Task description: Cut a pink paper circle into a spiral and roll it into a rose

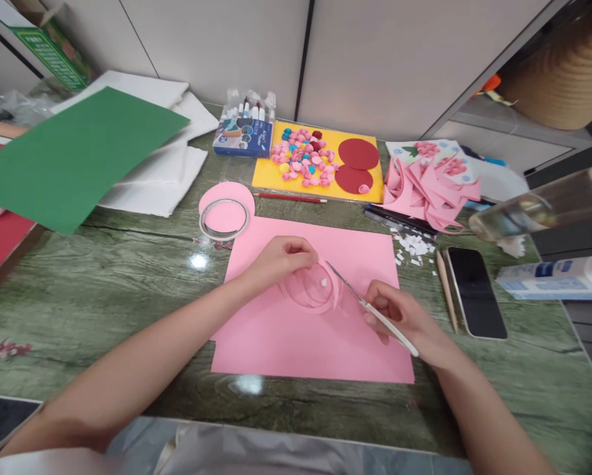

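A large pink sheet [276, 343] lies on the green table in front of me. Over its middle, my left hand [291, 256] pinches the upper edge of a pink paper spiral [308, 290], which has a small white piece [324, 282] at its centre. My right hand [397, 313] is closed around the white handles of a pair of scissors [387, 326]. The blades point up and left, their tip at the right edge of the spiral near my left fingertips. Whether the blades are parted is hard to tell.
Behind are a marker box [241, 137], a yellow sheet [264, 173] with pink pieces, a red pencil [291, 197] and a tape roll [202, 221]. Pink scraps [424, 188], a phone [476, 293] and a bottle [523, 211] stand or lie right; a green sheet [83, 152] left.
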Motion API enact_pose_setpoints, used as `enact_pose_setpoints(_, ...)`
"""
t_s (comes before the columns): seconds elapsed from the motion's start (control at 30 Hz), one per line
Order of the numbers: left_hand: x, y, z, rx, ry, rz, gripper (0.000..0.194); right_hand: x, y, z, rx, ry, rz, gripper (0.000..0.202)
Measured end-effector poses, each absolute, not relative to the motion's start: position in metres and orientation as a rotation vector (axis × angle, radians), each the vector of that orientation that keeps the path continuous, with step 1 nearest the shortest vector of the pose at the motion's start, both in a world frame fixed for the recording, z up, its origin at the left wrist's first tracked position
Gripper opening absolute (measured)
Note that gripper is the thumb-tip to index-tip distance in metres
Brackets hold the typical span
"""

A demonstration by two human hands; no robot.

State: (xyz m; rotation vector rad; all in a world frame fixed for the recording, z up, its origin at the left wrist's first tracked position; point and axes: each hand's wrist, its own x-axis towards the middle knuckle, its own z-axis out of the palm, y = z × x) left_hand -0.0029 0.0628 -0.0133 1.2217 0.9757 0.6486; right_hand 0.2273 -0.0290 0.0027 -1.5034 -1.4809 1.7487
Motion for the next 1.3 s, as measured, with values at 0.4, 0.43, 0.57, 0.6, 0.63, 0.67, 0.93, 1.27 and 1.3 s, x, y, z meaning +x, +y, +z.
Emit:
enact_pose_setpoints(0.4, -0.003, 0.063, -0.016, 1.219, 0.968, 0.643, 0.007, 0.226, -0.029, 0.001, -1.494, -1.475, 1.743, 0.026)
enact_pose_setpoints(0.43, -0.003, 0.063, -0.016, 1.218, 0.970, 0.640, 0.007, 0.226, -0.029, 0.001, -1.494, -1.475, 1.743, 0.026)
enact_pose_setpoints(0.57, -0.003, 0.064, -0.017, 1.215, 0.970, 0.639, 0.007, 0.227, -0.029, 0.000, -1.494, -1.473, 1.748, 0.025)
enact_pose_setpoints(0.6, -0.003, 0.064, -0.017, 1.215, 0.969, 0.642, 0.007, 0.227, -0.029, 0.000, -1.494, -1.473, 1.747, 0.025)
enact_pose_setpoints(0.63, -0.003, 0.064, -0.017, 1.215, 0.968, 0.644, 0.007, 0.227, -0.029, 0.001, -1.496, -1.472, 1.745, 0.025)
enact_pose_setpoints(0.67, -0.003, 0.064, -0.017, 1.214, 0.969, 0.646, 0.008, 0.226, -0.029, 0.001, -1.499, -1.471, 1.743, 0.025)
enact_pose_setpoints(0.93, -0.004, 0.064, -0.017, 1.210, 0.964, 0.666, 0.014, 0.226, -0.028, 0.003, -1.520, -1.468, 1.737, 0.027)
enact_pose_setpoints(1.27, -0.005, 0.067, -0.024, 1.126, 0.957, 0.722, 0.016, 0.231, -0.029, 0.001, -1.554, -1.466, 1.729, 0.027)
enact_pose_setpoints(1.3, -0.004, 0.066, -0.024, 1.126, 0.961, 0.723, 0.015, 0.231, -0.029, 0.001, -1.558, -1.467, 1.730, 0.027)
